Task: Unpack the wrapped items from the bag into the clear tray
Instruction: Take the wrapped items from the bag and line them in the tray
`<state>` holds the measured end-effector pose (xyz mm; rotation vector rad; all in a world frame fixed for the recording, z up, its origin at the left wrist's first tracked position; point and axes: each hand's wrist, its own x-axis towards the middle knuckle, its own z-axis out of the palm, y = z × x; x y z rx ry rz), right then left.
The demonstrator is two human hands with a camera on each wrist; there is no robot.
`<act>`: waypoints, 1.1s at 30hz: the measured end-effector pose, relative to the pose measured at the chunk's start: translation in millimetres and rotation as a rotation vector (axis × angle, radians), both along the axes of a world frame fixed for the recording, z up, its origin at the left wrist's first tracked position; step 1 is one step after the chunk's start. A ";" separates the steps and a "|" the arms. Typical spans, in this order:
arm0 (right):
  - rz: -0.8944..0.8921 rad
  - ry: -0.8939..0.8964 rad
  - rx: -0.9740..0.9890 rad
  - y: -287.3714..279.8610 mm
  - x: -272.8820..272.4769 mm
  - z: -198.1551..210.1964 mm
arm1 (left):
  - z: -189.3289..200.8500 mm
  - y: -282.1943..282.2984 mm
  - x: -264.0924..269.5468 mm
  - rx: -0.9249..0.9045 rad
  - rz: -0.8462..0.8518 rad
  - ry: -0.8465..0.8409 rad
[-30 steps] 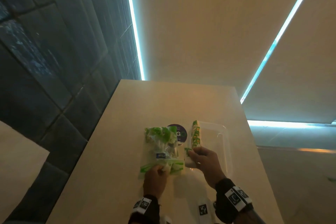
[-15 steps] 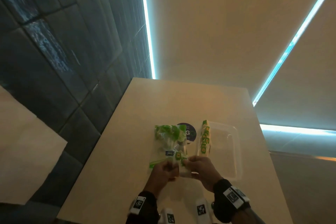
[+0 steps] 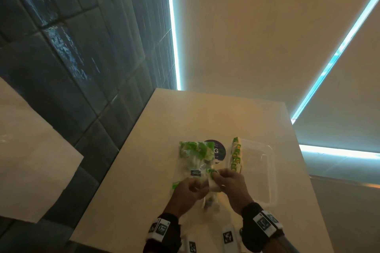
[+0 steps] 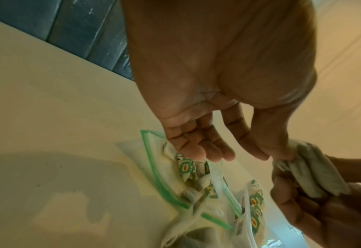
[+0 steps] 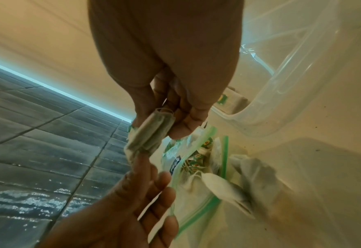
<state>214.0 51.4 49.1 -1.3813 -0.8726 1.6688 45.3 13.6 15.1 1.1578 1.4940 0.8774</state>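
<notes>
A clear zip bag with a green seal lies on the table, its mouth toward me and tea bags with green tags inside. To its right is the clear tray, with a row of tea bags along its left wall. Both hands meet over the bag's mouth. My right hand pinches a small bundle of tea bags. My left hand pinches the bundle's other end with thumb and forefinger, its other fingers relaxed. Loose tea bags lie blurred at the bag's mouth.
A dark round sticker sits on the pale table behind the bag. The table's left edge drops to a dark tiled floor. Another pale surface is at the left.
My right hand let go of the row of tea bags in the tray and moved left to the bag's mouth. Both hands now hold a small bundle there.
</notes>
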 end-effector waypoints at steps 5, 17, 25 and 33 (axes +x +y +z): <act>0.008 0.091 0.009 6.2 6.5 5.4 | 0.5 0.3 -4.9 0.019 0.090 0.160; 0.099 0.098 -0.014 10.3 7.7 13.4 | 29.2 15.4 12.2 0.020 0.272 -0.144; 0.172 0.181 -0.093 10.8 5.8 18.9 | 32.8 20.0 13.6 -0.004 0.245 -0.088; 0.034 0.095 0.007 9.3 -2.9 16.7 | 46.2 16.1 19.0 0.017 0.195 -0.203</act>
